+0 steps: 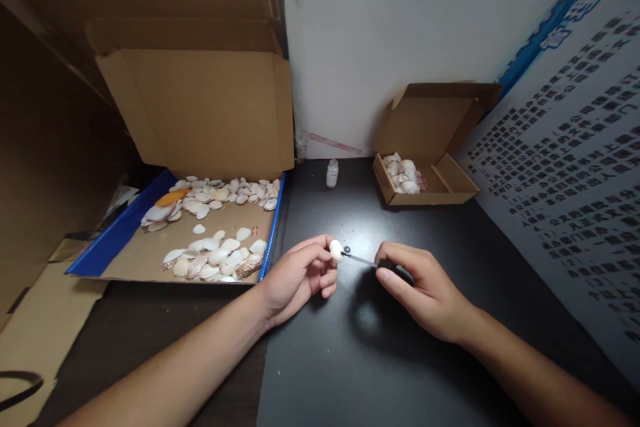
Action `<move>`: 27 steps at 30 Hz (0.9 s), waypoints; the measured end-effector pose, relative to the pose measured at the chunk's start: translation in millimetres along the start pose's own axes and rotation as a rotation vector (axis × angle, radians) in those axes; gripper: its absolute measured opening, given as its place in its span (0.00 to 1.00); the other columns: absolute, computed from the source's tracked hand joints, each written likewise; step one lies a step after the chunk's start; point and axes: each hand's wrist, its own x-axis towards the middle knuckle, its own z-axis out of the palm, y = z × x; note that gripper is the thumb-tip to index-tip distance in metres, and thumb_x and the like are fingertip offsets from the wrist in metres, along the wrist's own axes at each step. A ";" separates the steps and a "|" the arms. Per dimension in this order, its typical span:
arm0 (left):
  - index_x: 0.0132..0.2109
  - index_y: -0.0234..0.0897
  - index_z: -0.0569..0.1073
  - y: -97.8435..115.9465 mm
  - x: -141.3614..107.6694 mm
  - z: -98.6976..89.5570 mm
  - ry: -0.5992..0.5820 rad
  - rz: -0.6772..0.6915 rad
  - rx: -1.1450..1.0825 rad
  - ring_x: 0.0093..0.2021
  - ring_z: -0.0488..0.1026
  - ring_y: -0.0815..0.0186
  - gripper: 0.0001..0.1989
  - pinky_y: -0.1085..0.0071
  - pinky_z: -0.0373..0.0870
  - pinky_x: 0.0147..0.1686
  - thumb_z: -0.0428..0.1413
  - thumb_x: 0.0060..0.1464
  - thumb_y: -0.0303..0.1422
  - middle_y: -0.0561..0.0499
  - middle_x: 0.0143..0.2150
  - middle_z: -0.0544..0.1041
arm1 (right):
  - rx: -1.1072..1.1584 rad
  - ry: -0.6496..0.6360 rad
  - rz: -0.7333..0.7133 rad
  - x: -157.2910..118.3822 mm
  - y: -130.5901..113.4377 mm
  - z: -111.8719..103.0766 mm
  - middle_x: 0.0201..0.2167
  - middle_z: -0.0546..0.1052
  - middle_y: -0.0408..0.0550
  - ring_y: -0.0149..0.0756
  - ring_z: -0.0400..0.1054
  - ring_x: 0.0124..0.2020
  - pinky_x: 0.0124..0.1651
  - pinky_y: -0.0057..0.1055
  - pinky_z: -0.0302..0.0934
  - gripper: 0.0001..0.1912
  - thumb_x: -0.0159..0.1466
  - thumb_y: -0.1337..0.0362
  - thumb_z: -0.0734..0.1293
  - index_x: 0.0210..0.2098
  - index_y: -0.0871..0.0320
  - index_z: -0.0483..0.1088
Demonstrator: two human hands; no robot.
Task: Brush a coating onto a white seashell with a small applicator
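Between the thumb and fingers of my left hand is a small white ribbed seashell, held just above the dark table. My right hand grips a thin tool with a black handle and a straight grey shaft. Its dark tip meets the right side of the shell, or nearly so; the exact contact is too small to tell. A small dark round piece shows just beyond the shaft.
To the left, an open blue-edged cardboard box contains many loose shells. A small glass bottle stands upright near the wall. At the back right, a smaller open carton holds white shells. A printed sheet borders the right side.
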 end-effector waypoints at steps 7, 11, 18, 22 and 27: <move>0.33 0.34 0.64 -2.0 0.2 -0.5 0.007 0.004 0.011 0.22 0.58 0.75 0.02 0.74 0.57 0.23 0.49 0.52 0.25 0.54 0.28 0.61 | 0.054 0.002 -0.026 -1.3 0.2 0.7 0.24 0.63 0.41 0.31 0.57 0.26 0.31 0.29 0.51 0.14 0.70 0.59 0.57 0.29 0.58 0.60; 0.34 0.34 0.64 -2.2 -0.9 0.1 0.025 0.001 0.020 0.22 0.58 0.75 0.02 0.74 0.57 0.23 0.50 0.51 0.25 0.55 0.28 0.61 | 0.010 0.019 0.021 -1.4 1.0 1.3 0.22 0.60 0.40 0.30 0.55 0.24 0.29 0.29 0.48 0.17 0.70 0.59 0.57 0.26 0.57 0.57; 0.33 0.34 0.63 -1.5 -1.4 2.9 0.027 0.002 0.040 0.22 0.57 0.74 0.02 0.75 0.58 0.23 0.50 0.51 0.24 0.56 0.26 0.60 | 0.045 0.008 -0.035 -1.1 -0.3 1.5 0.23 0.63 0.40 0.30 0.56 0.25 0.30 0.28 0.50 0.13 0.69 0.60 0.58 0.29 0.58 0.60; 0.33 0.35 0.63 -2.7 0.1 2.6 0.035 0.000 0.057 0.22 0.57 0.74 0.02 0.75 0.58 0.24 0.51 0.51 0.25 0.56 0.25 0.59 | 0.013 0.066 0.031 0.6 0.0 2.4 0.21 0.59 0.39 0.29 0.54 0.23 0.28 0.28 0.48 0.16 0.69 0.60 0.57 0.25 0.57 0.56; 0.33 0.35 0.63 -4.2 0.9 1.5 0.032 -0.007 0.069 0.22 0.57 0.74 0.03 0.75 0.59 0.23 0.51 0.50 0.25 0.56 0.25 0.58 | 0.100 0.016 0.026 -0.5 0.2 2.0 0.22 0.62 0.39 0.30 0.55 0.24 0.28 0.28 0.50 0.16 0.70 0.58 0.57 0.27 0.57 0.59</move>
